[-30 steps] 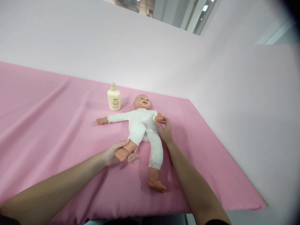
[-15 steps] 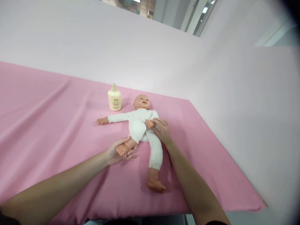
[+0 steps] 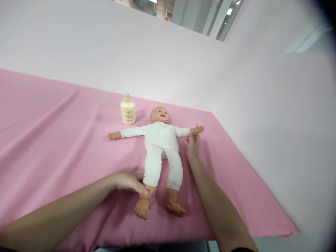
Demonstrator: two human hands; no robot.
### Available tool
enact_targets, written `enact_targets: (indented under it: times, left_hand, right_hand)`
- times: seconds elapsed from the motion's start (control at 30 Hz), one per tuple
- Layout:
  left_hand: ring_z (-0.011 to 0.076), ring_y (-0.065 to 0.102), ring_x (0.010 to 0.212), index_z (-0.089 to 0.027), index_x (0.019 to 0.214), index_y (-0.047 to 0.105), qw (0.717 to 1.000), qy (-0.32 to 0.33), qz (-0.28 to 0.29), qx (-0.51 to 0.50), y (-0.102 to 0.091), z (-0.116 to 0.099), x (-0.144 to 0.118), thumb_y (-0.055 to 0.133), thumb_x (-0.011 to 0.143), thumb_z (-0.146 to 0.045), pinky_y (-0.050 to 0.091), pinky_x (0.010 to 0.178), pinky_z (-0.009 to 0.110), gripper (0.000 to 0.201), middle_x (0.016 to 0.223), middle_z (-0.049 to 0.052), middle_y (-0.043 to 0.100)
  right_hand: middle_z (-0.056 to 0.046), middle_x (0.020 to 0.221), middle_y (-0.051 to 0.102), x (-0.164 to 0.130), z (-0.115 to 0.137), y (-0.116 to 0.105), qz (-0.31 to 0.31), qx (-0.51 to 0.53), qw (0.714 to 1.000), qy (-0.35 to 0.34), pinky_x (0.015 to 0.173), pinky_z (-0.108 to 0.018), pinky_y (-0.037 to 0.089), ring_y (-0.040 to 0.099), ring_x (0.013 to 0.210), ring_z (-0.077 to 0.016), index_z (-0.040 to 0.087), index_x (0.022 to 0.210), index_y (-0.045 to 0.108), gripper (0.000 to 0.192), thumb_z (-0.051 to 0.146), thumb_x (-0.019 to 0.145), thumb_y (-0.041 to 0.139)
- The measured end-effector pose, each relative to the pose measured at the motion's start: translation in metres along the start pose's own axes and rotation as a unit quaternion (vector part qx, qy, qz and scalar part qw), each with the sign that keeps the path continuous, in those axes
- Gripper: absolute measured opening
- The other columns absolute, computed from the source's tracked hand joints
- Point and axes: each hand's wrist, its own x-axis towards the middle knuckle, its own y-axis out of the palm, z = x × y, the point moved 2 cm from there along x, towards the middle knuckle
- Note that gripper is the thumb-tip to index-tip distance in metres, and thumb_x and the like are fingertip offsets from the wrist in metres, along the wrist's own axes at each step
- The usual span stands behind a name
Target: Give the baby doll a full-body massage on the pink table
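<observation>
Moved: the baby doll [image 3: 160,140] has gone from folded limbs to lying spread flat on the pink-covered bench [image 3: 52,140].
Head view, left hand [image 3: 131,182]: fingers closed around the doll's ankle, leg straightened.
Head view, right hand [image 3: 193,144]: fingertips touching the doll's outstretched wrist; grip unclear.
Nearby: lotion bottle [image 3: 127,109] beside the doll's head.

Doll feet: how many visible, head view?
2. One foot sits by the left hand, which holds that ankle. The other foot lies free on the pink cloth, to its right. None hidden.
</observation>
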Motion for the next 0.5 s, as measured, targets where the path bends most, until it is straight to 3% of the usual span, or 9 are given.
enact_targets:
  times: [0.1, 0.27, 0.37, 0.43, 0.5]
  left_hand:
    - [0.0197, 0.061, 0.088, -0.017, 0.094, 0.065, 0.997, -0.015, -0.010, 0.074, 0.000, -0.002, -0.002, 0.078, 0.063, -0.035, 0.046, 0.087, 0.034, 0.038, 0.089, 0.002, 0.067]
    - [0.0175, 0.061, 0.077, -0.016, 0.091, 0.065, 0.996, -0.015, 0.035, 0.081, 0.004, -0.005, 0.000, 0.080, 0.060, -0.037, 0.048, 0.081, 0.032, 0.040, 0.080, 0.001, 0.067]
    - [0.0152, 0.058, 0.065, -0.016, 0.090, 0.061, 0.993, 0.055, 0.089, -0.054, 0.004, -0.007, 0.003, 0.075, 0.064, -0.042, 0.048, 0.077, 0.033, 0.040, 0.070, 0.001, 0.064]
    - [0.0131, 0.051, 0.055, -0.015, 0.082, 0.058, 0.968, 0.140, 0.119, -0.168, 0.000, -0.011, 0.004, 0.067, 0.066, -0.053, 0.048, 0.076, 0.034, 0.042, 0.057, -0.001, 0.058]
    - [0.0108, 0.042, 0.048, -0.016, 0.073, 0.054, 0.944, 0.198, 0.093, -0.249, -0.007, -0.016, 0.003, 0.059, 0.069, -0.060, 0.048, 0.074, 0.033, 0.044, 0.044, -0.005, 0.045]
  right_hand:
    - [-0.005, 0.119, 0.057, 0.006, -0.008, -0.006, -0.020, 0.056, 0.996, 0.073, 0.080, -0.030, 0.050, 0.060, 0.099, -0.0146, 0.024, 0.115, 0.049, 0.043, 0.045, 0.077, 0.055]
    - [-0.004, 0.118, 0.059, 0.007, -0.011, -0.006, -0.020, 0.099, 0.990, 0.102, 0.083, -0.029, 0.049, 0.061, 0.098, -0.0136, 0.025, 0.115, 0.050, 0.042, 0.044, 0.078, 0.055]
    - [-0.005, 0.118, 0.058, 0.005, -0.009, -0.005, -0.033, 0.065, 0.994, 0.081, 0.084, -0.033, 0.049, 0.060, 0.101, -0.0156, 0.023, 0.111, 0.050, 0.040, 0.045, 0.078, 0.055]
    - [-0.005, 0.120, 0.056, 0.003, -0.004, -0.003, -0.032, 0.040, 0.998, 0.047, 0.084, -0.035, 0.050, 0.059, 0.103, -0.0166, 0.023, 0.110, 0.050, 0.039, 0.045, 0.078, 0.055]
    - [-0.006, 0.124, 0.054, -0.001, 0.002, 0.001, -0.004, 0.022, 1.000, -0.006, 0.085, -0.036, 0.050, 0.057, 0.106, -0.0174, 0.023, 0.110, 0.049, 0.038, 0.044, 0.079, 0.056]
